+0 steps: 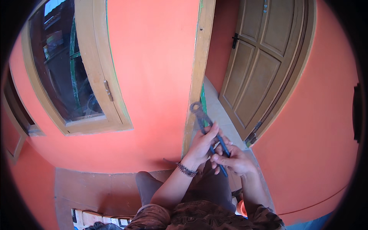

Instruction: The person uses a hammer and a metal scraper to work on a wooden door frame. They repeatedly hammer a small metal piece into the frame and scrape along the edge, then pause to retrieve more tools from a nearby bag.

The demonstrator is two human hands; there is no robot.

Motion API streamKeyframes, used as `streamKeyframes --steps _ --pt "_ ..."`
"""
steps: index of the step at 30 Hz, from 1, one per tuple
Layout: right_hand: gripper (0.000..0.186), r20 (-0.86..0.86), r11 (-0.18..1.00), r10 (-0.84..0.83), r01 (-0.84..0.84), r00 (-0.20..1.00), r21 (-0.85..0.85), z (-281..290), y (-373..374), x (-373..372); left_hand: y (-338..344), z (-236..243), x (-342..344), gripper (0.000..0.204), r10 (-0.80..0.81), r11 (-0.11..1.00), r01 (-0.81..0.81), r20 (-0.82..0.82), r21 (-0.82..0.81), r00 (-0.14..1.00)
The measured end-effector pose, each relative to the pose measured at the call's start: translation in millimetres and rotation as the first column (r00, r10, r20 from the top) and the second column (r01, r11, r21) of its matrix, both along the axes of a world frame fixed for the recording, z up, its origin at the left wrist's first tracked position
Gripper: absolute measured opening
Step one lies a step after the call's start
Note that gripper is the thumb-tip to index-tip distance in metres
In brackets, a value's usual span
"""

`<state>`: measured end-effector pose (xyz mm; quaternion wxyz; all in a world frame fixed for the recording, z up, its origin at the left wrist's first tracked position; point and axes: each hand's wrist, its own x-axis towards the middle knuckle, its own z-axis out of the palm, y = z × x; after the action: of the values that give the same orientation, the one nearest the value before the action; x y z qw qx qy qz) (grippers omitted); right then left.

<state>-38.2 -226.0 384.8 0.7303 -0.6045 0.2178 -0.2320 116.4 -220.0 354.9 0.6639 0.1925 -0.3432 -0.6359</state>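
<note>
A pair of pincers (pixel 200 115) with a rounded, rusty-looking head and dark blue handles is held up in front of my lap, its head pointing away from me. My left hand (pixel 204 145), with a dark beaded bracelet on the wrist, grips it along the upper handles, the thumb lying over them. Lower down, my right hand (pixel 234 160) is closed around the handle ends, thumb and fingers on them. The two handles stand slightly apart. Nothing shows between the jaws.
A coral wall (pixel 153 76) rises ahead, with a wood-framed window (pixel 71 65) at left. To the right a panelled wooden door (pixel 257 65) stands ajar beside a door post (pixel 196 69). Brown tiles (pixel 99 188) cover the floor; a whitish patterned item (pixel 90 218) lies lower left.
</note>
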Motion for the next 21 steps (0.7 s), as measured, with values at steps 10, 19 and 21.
streamKeyframes --steps 10,19,21 --pt "0.024 -0.118 0.998 -0.054 0.049 0.992 -0.043 -7 -35 40 -29 -15 39 0.043 -0.002 1.0 0.0 0.112 0.018 0.994" --pt "0.022 -0.364 0.998 -0.064 0.06 0.929 -0.023 160 -45 32 -56 127 29 0.06 -0.093 0.963 0.098 -0.033 0.253 0.995" --pt "0.023 -0.434 0.995 0.013 0.03 0.901 0.093 206 -45 35 -55 150 34 0.06 -0.079 0.974 0.061 0.074 0.22 0.994"
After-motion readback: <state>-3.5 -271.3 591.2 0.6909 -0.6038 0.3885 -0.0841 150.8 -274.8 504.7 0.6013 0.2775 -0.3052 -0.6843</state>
